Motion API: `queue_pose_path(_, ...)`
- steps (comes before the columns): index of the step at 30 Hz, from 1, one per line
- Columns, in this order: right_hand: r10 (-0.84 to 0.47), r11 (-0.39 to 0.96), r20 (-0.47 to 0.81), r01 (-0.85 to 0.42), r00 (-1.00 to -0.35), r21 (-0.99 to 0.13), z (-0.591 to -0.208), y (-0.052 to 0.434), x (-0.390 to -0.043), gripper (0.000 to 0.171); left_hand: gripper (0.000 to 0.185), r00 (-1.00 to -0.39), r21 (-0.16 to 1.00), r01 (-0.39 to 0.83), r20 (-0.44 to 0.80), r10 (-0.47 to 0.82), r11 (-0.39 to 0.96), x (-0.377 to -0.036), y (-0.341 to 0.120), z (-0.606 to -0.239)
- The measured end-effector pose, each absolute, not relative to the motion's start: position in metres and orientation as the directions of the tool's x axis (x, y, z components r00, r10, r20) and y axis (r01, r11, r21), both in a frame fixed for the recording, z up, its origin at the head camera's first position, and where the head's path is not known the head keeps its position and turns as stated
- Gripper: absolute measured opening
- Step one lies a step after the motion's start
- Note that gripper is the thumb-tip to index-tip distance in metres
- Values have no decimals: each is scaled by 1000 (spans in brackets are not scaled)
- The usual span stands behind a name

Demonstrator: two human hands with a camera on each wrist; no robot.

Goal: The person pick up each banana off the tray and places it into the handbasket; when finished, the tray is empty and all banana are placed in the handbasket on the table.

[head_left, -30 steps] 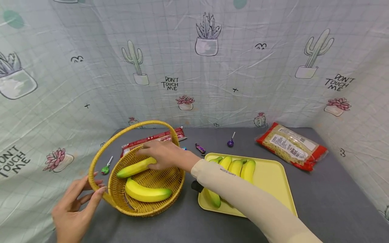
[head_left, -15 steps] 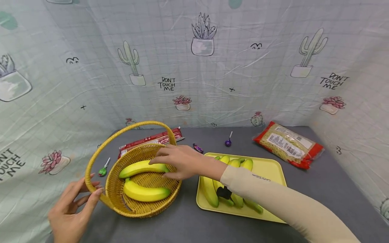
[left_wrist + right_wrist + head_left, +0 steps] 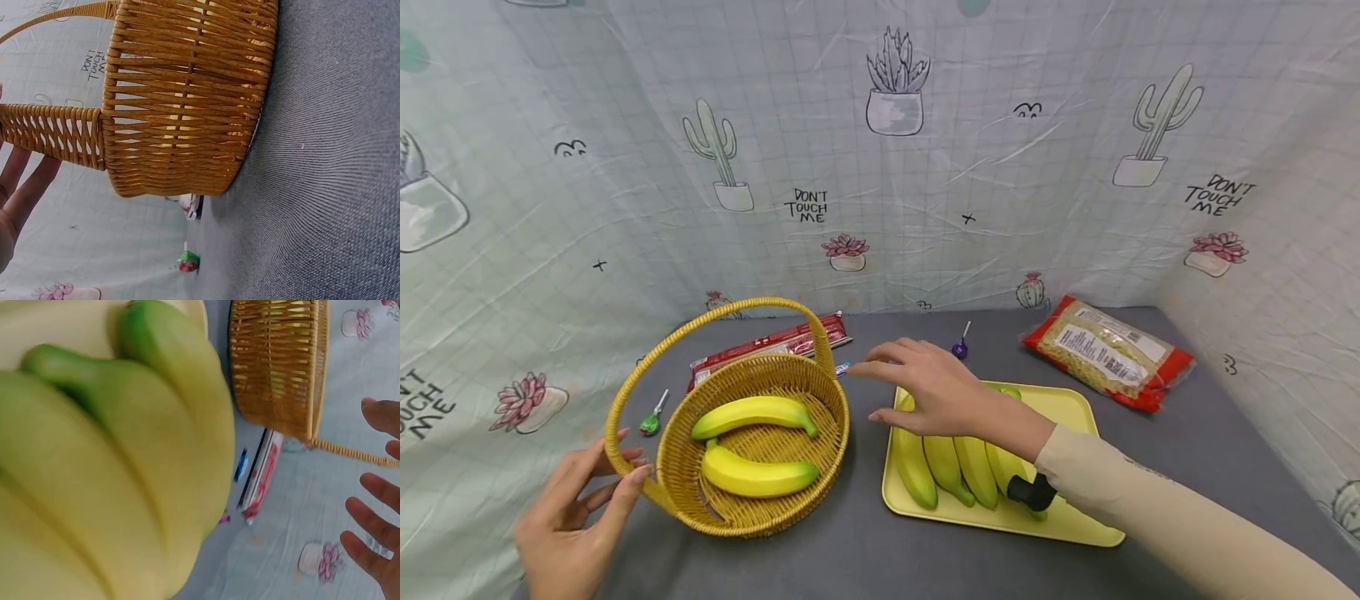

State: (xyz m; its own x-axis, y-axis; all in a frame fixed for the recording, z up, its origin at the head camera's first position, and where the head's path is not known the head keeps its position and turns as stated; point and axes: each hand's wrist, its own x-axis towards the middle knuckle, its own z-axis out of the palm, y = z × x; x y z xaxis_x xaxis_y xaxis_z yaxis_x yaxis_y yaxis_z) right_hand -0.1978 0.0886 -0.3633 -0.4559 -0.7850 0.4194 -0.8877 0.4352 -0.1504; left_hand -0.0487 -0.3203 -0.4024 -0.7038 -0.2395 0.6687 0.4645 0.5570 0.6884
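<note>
A woven yellow basket [image 3: 831, 417] with a hoop handle [image 3: 715, 317] stands at the left of the grey table and holds two bananas [image 3: 752, 411], one above the other. My left hand [image 3: 580, 508] rests with straight fingers against the foot of the handle [image 3: 50, 134]; its fingers [image 3: 25, 187] show beside the basket wall [image 3: 187, 100]. My right hand [image 3: 928, 387] hovers empty, fingers spread, over the left end of a yellow tray [image 3: 1067, 408] where several greenish bananas [image 3: 951, 467] lie side by side. Those bananas [image 3: 112, 487] fill the right wrist view, with the fingers [image 3: 381, 494] at its right edge.
A long red packet [image 3: 775, 343] lies behind the basket, with a small blue sweet [image 3: 842, 367] beside it. A green lollipop [image 3: 650, 422] sits left of the basket and a purple lollipop [image 3: 958, 348] behind the tray. A red bag of grains [image 3: 1105, 354] lies far right. Cactus-print cloth walls the table.
My right hand has let go of the upper banana, which now lies in the basket, and has drawn back to the right over the tray. My left hand stays at the handle.
</note>
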Motion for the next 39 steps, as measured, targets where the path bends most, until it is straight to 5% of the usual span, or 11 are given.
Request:
queue_pose_path(6, -714, 534, 413, -822, -565, -200, -370, 124, -186, 60, 57, -745, 719, 362, 606, -279, 594, -44, -318, -399)
queue_pose_path(14, -603, 666, 400, -711, -691, -225, -398, 169, -161, 64, 54, -690, 668, 500, 692, -212, 551, -50, -322, -404)
queue_pose_path(39, -434, 795, 445, -566, -783, -220, -458, 219, -128, 85, 49, -680, 669, 525, 701, -214, 525, -51, -324, -405)
